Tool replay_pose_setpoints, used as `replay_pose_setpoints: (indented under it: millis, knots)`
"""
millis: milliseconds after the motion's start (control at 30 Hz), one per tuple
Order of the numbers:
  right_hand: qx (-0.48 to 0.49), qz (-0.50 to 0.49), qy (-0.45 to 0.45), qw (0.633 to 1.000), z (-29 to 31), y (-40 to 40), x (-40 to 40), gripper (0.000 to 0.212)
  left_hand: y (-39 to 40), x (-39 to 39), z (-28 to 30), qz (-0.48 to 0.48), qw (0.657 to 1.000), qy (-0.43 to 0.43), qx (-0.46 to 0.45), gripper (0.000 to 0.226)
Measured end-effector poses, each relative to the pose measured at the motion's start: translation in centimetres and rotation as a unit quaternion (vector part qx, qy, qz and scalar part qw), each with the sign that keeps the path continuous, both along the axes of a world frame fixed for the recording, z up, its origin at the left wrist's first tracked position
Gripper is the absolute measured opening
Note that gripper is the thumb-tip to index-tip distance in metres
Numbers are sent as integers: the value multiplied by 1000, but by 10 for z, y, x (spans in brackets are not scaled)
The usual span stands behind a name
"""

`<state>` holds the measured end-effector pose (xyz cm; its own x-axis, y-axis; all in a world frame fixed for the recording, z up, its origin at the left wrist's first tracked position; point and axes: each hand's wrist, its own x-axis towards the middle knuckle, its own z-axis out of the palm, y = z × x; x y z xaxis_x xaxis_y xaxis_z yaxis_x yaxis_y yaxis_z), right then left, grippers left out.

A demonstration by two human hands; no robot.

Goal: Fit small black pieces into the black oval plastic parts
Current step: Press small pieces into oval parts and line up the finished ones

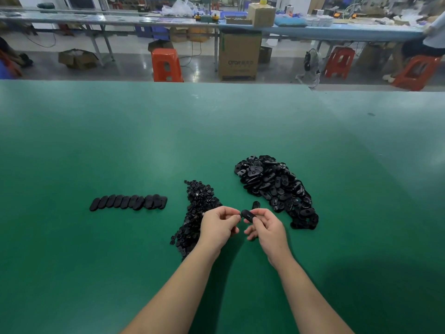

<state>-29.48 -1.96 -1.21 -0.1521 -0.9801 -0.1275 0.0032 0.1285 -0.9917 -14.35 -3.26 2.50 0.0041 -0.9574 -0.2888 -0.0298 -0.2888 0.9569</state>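
Between the two piles, above the tabletop (120,145), right hand (267,227) pinches an oval part (248,215), long axis pointing left toward left hand (218,225). Left grip pressed together at the oval's near end; small piece hidden, can't confirm. Insertion likely comes from the left.

Black oval parts (277,186) lie on a plain green table (120,153); orange stools (166,65) behind.

Left hand (218,226) and right hand (267,227) pinched closed, fingertips nearly meeting.
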Motion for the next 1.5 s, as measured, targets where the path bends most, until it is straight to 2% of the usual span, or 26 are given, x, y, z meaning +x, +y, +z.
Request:
replay_pose_setpoints:
  millis: [233, 400, 567, 900, 1100, 1233, 1333, 1500]
  knots:
    - [-14, 27, 76, 997, -2, 2, 2, 20, -1, -14, 6, -32, 972, -215, -88, 15]
    - [-15, 34, 81, 996, 1, 3, 2, 18, -5, -17, 9, -48, 945, -304, -114, 10]
    - [-13, 41, 92, 995, 2, 2, 1, 18, -8, -18, 8, -55, 927, -345, -135, 10]
    - [-15, 47, 93, 994, 3, 3, 0, 21, -7, -18, 4, -44, 936, -326, -128, 11]
    - [-20, 44, 77, 996, 4, 4, 0, 21, -6, -19, 5, -19, 930, -341, -138, 5]
    - [-28, 36, 62, 997, 5, 4, 0, 17, -8, -16, 6, -35, 948, -296, -109, 21]
    - [-30, 31, 58, 997, 5, 3, 0, 13, -11, -13, 7, -61, 958, -263, -99, 9]
    - [-29, 23, 34, 999, 2, 3, -1, 10, -11, -12, 3, -60, 984, -161, -52, 4]
